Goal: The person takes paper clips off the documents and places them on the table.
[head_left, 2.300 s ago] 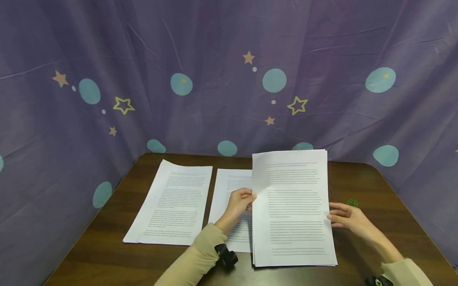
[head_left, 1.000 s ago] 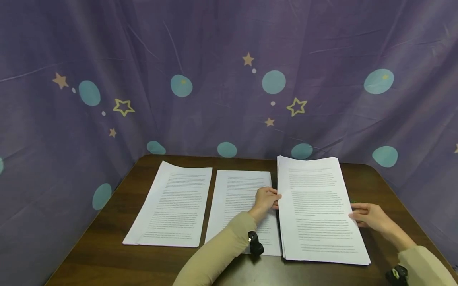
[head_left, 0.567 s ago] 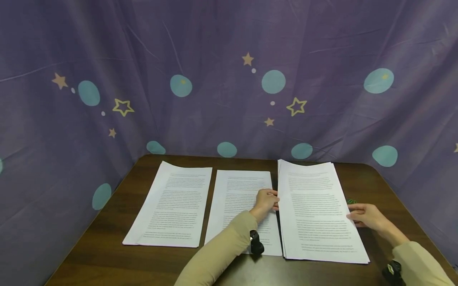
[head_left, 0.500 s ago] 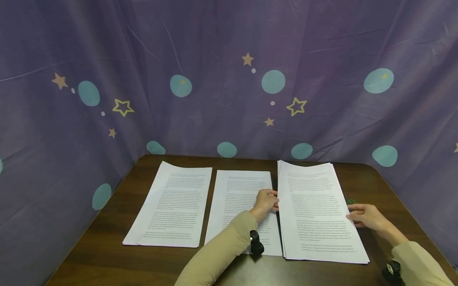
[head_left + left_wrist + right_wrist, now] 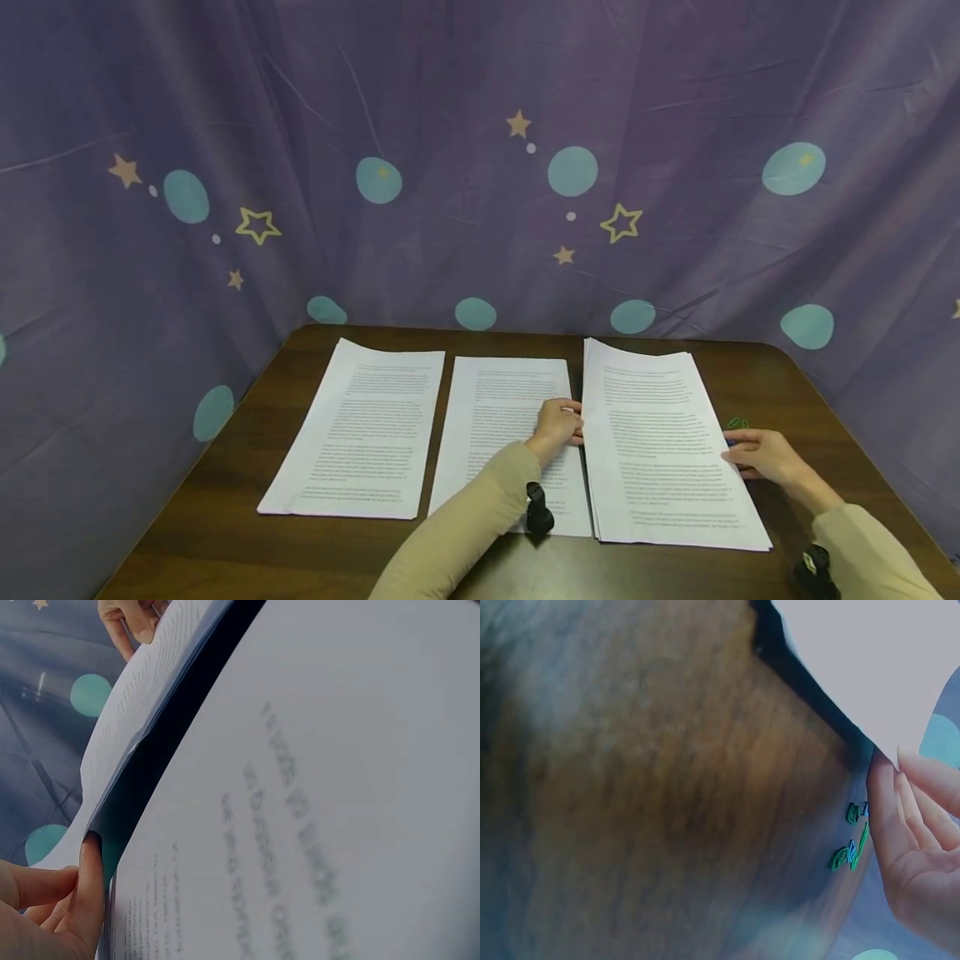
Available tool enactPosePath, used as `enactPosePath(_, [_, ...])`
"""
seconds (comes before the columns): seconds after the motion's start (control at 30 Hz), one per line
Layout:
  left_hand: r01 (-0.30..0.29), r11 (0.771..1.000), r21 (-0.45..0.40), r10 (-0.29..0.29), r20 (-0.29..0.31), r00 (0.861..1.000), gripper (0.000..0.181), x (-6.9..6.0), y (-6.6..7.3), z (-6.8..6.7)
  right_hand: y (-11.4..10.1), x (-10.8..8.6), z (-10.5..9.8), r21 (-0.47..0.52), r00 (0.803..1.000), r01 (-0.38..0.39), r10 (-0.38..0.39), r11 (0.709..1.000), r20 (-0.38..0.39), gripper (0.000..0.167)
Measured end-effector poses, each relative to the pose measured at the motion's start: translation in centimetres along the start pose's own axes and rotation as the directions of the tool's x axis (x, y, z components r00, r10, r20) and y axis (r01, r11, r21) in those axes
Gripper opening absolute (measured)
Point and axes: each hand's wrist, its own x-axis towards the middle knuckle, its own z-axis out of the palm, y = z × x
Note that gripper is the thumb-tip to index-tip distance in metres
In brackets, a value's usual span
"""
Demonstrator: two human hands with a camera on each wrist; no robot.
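A stack of printed paper sheets (image 5: 656, 458) at the right of the head view bows slightly, its middle sagging between both hands. My left hand (image 5: 557, 425) pinches the stack's left long edge, thumb and fingers on either side. At the opposite edge my right hand (image 5: 768, 457) grips the sheets between thumb and fingers. A dark gap shows under the stack's edge in the left wrist view. Just beyond the right hand lie green paper clips (image 5: 738, 423); the right wrist view also shows blue paper clips (image 5: 852, 850) among them.
Two more printed paper piles lie on the brown wooden table (image 5: 225, 550): a middle pile (image 5: 510, 387), partly under my left forearm, and a left pile (image 5: 360, 433). A purple patterned curtain (image 5: 450, 250) hangs behind and beside the table.
Both hands carried the stack rightward off the middle pile, uncovering it. Over the last second the stack's far edge has lowered and the right hand has shifted slightly left.
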Motion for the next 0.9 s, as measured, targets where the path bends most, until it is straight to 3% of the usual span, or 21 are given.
enactPosePath(0.07, [0.000,1.000,-0.020,0.000,0.001,1.000,0.034,1.6,-2.1,0.0,0.1,0.1,0.1,-0.007,1.000,-0.002,0.002,1.000,-0.011,0.054])
enactPosePath(0.1, [0.003,1.000,-0.031,-0.003,-0.001,1.000,0.033,1.4,-1.9,0.0,0.1,0.1,0.1,-0.013,1.000,0.002,-0.002,1.000,-0.015,0.053])
enactPosePath(0.13, [-0.014,0.999,-0.040,0.014,0.001,1.000,0.032,0.5,-0.7,-0.1,0.1,0.1,0.2,-0.018,1.000,0.005,-0.005,1.000,-0.018,0.053])
enactPosePath(0.2, [0.012,1.000,-0.007,-0.012,-0.008,1.000,0.031,-4.3,5.7,-0.4,0.2,0.2,0.3,-0.023,1.000,0.011,-0.012,1.000,-0.025,0.053])
enactPosePath(0.23, [0.011,1.000,-0.005,-0.011,-0.010,1.000,0.031,-5.7,7.5,-0.5,0.2,0.2,0.4,-0.024,0.999,0.015,-0.016,1.000,-0.029,0.053])
enactPosePath(0.27, [0.002,1.000,0.023,-0.001,-0.019,1.000,0.031,-8.2,10.8,-0.5,0.3,0.2,0.4,-0.026,0.999,0.019,-0.019,0.999,-0.033,0.053])
enactPosePath(0.37, [-0.038,0.997,0.072,0.040,-0.031,0.999,0.031,-11.3,14.6,-0.5,0.5,0.3,0.5,-0.046,0.998,0.035,-0.037,0.998,-0.044,0.053])
enactPosePath(0.43, [-0.039,0.997,0.069,0.041,-0.031,0.999,0.032,-10.7,13.8,-0.5,0.5,0.4,0.5,-0.067,0.997,0.042,-0.046,0.997,-0.057,0.051])
enactPosePath(0.47, [-0.030,0.996,0.083,0.033,-0.034,0.999,0.031,-11.6,15.0,-0.5,0.5,0.4,0.5,-0.083,0.997,0.048,-0.053,0.995,-0.061,0.050])
enactPosePath(0.5, [-0.008,0.998,0.070,0.010,-0.025,1.000,0.031,-11.5,15.0,-0.7,0.4,0.4,0.5,-0.102,0.996,0.056,-0.063,0.993,-0.067,0.048])
enactPosePath(0.53, [0.014,0.997,0.081,-0.012,-0.027,1.000,0.031,-12.2,16.1,-0.7,0.4,0.4,0.5,-0.121,0.995,0.064,-0.073,0.991,-0.072,0.046])
enactPosePath(0.6, [0.012,0.998,0.064,-0.012,-0.001,1.000,0.029,-12.3,16.6,-0.9,0.3,0.3,0.5,-0.163,0.992,0.077,-0.091,0.984,-0.082,0.042])
enactPosePath(0.77, [-0.059,0.989,0.137,0.059,0.005,0.998,0.027,-13.7,18.1,-1.7,-0.1,-0.1,0.5,-0.246,0.984,0.114,-0.143,0.963,-0.105,0.034])
enactPosePath(0.8, [-0.028,0.984,0.174,0.030,-0.009,0.999,0.027,-14.8,19.5,-1.9,-0.2,-0.1,0.5,-0.261,0.982,0.122,-0.155,0.958,-0.110,0.033])
enactPosePath(0.9, [-0.103,0.959,0.265,0.106,0.002,0.994,0.024,-15.8,20.4,-2.7,-0.7,-0.6,0.5,-0.321,0.974,0.136,-0.186,0.937,-0.129,0.030])
